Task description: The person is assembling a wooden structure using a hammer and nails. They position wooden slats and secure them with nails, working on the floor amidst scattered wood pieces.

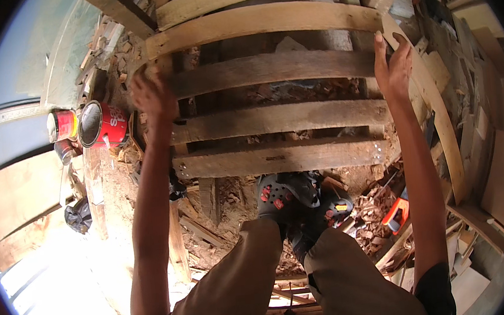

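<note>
A pallet-like frame of rough wooden slats lies across the view in front of me. My left hand point(153, 95) is at the left end of a darker wooden slat point(274, 70); its fingers look loosely spread, a little blurred. At the slat's right end is my right hand point(394, 66), open, with the thumb raised and apart from the fingers. Both hands seem to touch the slat's ends, though the contact is partly hidden. A paler slat point(264, 22) lies just beyond, and two more, a middle slat point(284, 118) and a near slat point(282, 159), lie closer to me.
A red can point(105, 123) and a smaller yellow-and-red can point(62, 125) stand at the left. An orange-handled saw point(396, 214) lies among wood chips at the right. My clogs point(285, 193) are below the near slat. Long boards point(441, 123) and offcuts crowd the right side.
</note>
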Demonstrator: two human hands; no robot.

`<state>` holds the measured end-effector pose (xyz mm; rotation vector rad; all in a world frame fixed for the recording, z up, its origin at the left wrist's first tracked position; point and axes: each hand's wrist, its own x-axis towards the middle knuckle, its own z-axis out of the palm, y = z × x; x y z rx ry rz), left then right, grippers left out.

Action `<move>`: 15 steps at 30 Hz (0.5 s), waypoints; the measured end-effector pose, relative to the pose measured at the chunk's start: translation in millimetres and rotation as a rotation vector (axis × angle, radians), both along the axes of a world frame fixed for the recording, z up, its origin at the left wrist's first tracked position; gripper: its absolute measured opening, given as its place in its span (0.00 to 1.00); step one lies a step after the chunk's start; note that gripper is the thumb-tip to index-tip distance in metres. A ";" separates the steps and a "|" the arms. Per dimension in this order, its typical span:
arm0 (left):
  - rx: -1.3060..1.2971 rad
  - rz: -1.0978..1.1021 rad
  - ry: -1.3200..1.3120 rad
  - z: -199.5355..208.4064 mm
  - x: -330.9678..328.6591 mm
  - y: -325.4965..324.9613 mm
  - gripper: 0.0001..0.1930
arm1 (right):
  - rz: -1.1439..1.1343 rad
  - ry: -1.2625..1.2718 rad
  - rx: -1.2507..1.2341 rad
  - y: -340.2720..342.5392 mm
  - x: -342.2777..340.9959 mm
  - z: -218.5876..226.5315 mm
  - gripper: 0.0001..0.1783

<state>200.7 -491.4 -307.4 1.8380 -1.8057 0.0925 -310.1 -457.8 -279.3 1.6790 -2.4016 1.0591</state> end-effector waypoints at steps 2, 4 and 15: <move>-0.065 -0.159 0.039 26.5 -66.2 10.9 0.27 | 0.206 0.042 -0.157 10.1 33.9 16.6 0.36; -0.091 -0.227 -0.101 23.0 -90.9 12.8 0.26 | 0.359 0.249 -0.184 5.4 52.7 10.4 0.31; -0.009 -0.268 -0.229 17.7 -97.0 17.1 0.36 | 0.516 0.452 0.192 3.6 68.6 -13.4 0.31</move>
